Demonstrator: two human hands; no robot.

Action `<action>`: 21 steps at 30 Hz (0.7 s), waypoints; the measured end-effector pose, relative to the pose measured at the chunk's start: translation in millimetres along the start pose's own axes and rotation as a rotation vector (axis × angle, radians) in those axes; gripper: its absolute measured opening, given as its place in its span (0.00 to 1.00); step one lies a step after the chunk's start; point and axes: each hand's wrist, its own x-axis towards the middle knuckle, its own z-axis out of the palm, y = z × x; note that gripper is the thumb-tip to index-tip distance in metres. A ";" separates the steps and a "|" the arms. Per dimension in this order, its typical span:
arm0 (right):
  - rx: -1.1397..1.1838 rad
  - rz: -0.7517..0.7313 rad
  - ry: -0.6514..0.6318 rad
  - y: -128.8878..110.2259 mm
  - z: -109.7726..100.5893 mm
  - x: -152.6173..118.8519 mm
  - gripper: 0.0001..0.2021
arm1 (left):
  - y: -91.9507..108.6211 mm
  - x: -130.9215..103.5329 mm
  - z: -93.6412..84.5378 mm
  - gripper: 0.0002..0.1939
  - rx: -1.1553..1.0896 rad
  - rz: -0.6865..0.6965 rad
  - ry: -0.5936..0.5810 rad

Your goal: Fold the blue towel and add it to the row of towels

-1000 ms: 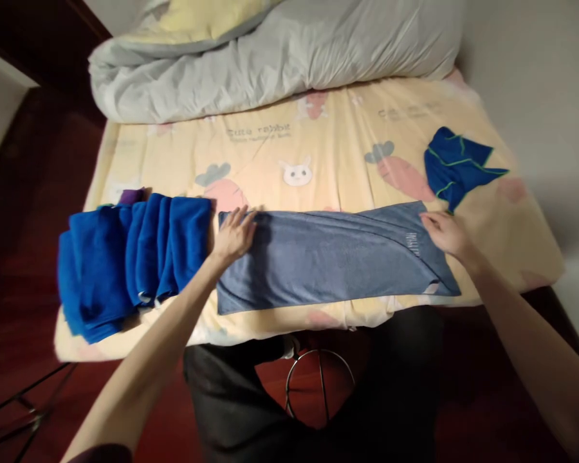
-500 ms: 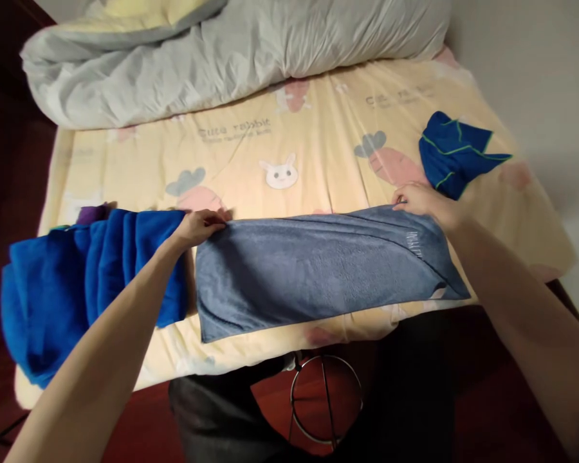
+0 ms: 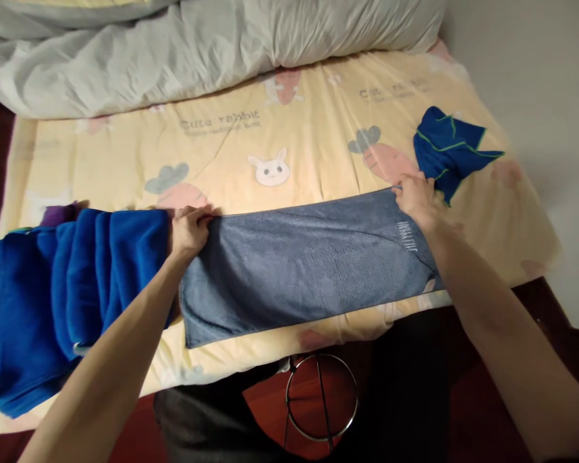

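Both fists pinch 1 grey towel [image 3: 309,263]: left hand [image 3: 189,229] at its 10 o'clock corner, right hand [image 3: 416,199] at 2 o'clock; 1 blue stack [image 3: 67,283] lies at 9 o'clock.

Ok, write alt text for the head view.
Two bare hands, left hand and right hand, grip the far corners of a grey-blue towel spread on a carrot-print bed sheet. Bright blue towels lie left, a small blue cloth right, a grey duvet behind.

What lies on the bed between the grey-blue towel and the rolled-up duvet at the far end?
In the head view, only the bare yellow bedsheet, printed with a rabbit, carrots and lettering, lies between the grey-blue towel and the duvet.
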 end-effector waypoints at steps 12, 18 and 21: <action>0.048 -0.233 -0.135 -43.0 21.4 -75.1 0.32 | 29.7 -89.5 14.6 0.38 0.059 0.064 -0.035; 0.018 -0.015 -0.101 -12.0 21.9 -51.2 0.33 | 29.6 -89.6 9.3 0.37 0.084 0.070 -0.042; 0.011 -0.085 -0.077 -4.2 23.2 -70.1 0.33 | 24.2 -97.6 5.2 0.38 0.065 0.103 -0.067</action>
